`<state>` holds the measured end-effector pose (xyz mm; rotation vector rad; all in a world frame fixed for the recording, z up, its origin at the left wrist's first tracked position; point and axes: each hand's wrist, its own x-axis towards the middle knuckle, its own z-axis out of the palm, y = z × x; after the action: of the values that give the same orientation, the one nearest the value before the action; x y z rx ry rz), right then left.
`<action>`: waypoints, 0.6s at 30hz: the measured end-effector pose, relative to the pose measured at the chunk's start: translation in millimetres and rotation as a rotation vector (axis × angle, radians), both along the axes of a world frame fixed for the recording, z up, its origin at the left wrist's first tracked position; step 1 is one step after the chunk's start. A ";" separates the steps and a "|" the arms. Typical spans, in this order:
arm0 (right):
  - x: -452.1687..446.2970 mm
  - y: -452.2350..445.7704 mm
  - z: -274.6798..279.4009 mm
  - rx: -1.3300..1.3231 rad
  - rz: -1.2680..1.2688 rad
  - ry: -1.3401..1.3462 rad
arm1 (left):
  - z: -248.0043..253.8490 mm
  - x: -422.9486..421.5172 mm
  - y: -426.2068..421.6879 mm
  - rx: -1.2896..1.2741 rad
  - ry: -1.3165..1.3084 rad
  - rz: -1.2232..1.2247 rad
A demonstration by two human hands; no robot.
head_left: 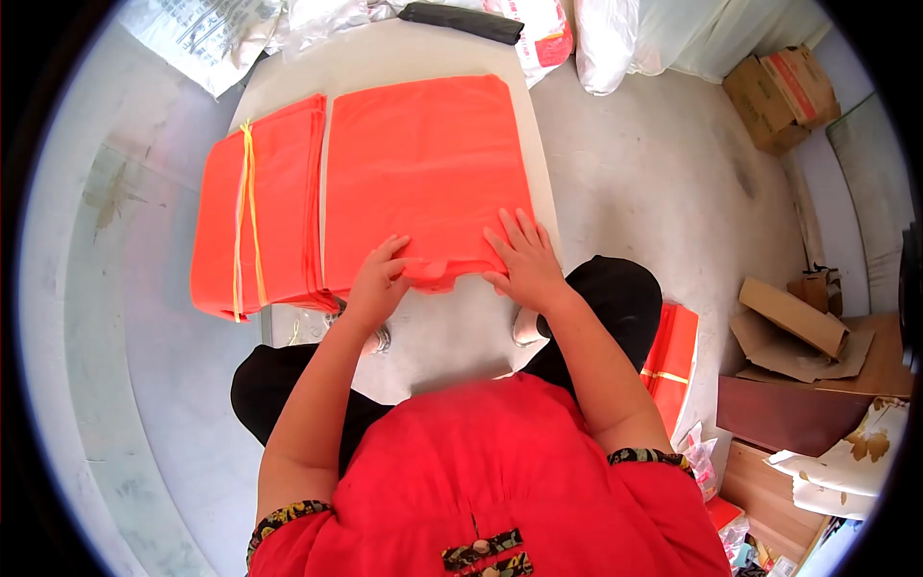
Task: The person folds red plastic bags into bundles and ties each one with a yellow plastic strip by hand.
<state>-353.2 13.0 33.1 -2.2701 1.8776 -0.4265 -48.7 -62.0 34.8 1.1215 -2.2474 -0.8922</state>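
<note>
A flat red sheet-like stack, which looks like plastic bags (423,163), lies on the pale table (385,50) in front of me. My left hand (379,285) rests at its near left edge with the fingers apart and slightly bent. At the near right corner, my right hand (527,258) lies spread on the red plastic. Between the hands, the near edge is crumpled and hangs slightly over the table's edge. To the left sits a folded red bundle (279,207), tied with yellow string (248,192).
A black roll (461,21) and white plastic bags (606,43) are beyond the stack. Another tied red bundle (670,361) stands by my right knee. Cardboard boxes (781,96) are at the far right, with an opened carton (798,332) nearer.
</note>
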 end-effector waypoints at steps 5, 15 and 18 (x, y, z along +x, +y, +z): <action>0.0 -0.4 -0.2 0.014 -0.006 0.013 | -8.8 -1.7 -11.4 0.250 0.189 0.067; 0.2 1.4 6.0 0.038 -0.019 -0.044 | 0.2 -13.9 5.4 -0.084 -0.052 0.058; -5.1 -1.9 1.7 -0.047 -0.052 -0.203 | 5.7 -12.5 1.2 -0.071 -0.001 0.075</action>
<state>-358.3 11.1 34.9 -2.1193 1.8455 -0.6873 -61.3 -60.9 40.5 1.1654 -2.2043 -0.7764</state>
